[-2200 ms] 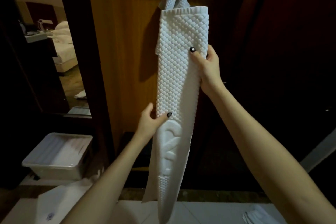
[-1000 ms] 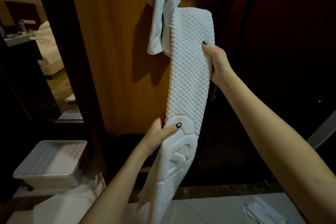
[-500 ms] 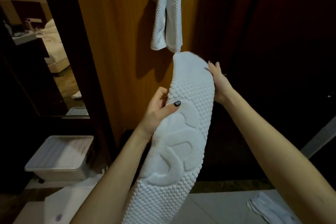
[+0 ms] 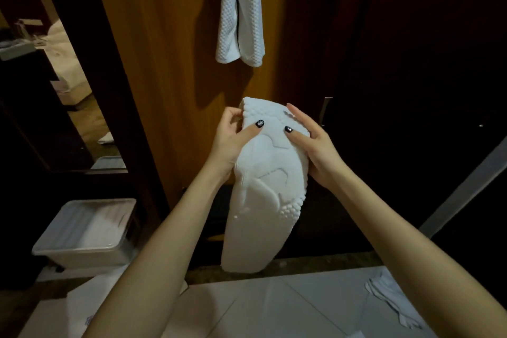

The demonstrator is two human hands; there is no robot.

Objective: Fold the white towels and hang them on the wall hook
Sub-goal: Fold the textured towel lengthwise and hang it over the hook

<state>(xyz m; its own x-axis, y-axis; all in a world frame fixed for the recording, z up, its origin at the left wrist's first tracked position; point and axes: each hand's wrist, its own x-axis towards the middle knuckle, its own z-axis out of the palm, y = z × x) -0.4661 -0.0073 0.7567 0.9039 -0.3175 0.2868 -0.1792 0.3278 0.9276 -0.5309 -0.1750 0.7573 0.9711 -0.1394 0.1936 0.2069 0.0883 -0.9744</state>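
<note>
We record the folded white towel (image 4: 266, 181) held directly below the hanging towel (image 4: 240, 14), well apart from it. The left hand (image 4: 233, 143) and right hand (image 4: 318, 148) pinch its upper end from either side, fingers (image 4: 300, 116) curled behind and thumbs pressed on its front. A plastic bin (image 4: 87, 230) stands far below-left of the hanging towel.

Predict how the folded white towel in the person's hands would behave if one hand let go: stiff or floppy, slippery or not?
Probably floppy: below the grip of the left hand and right hand, the folded towel hangs in a curve. Likely not slippery: its knobbly weave should catch on skin. Looks thick, perhaps weighty.
</note>
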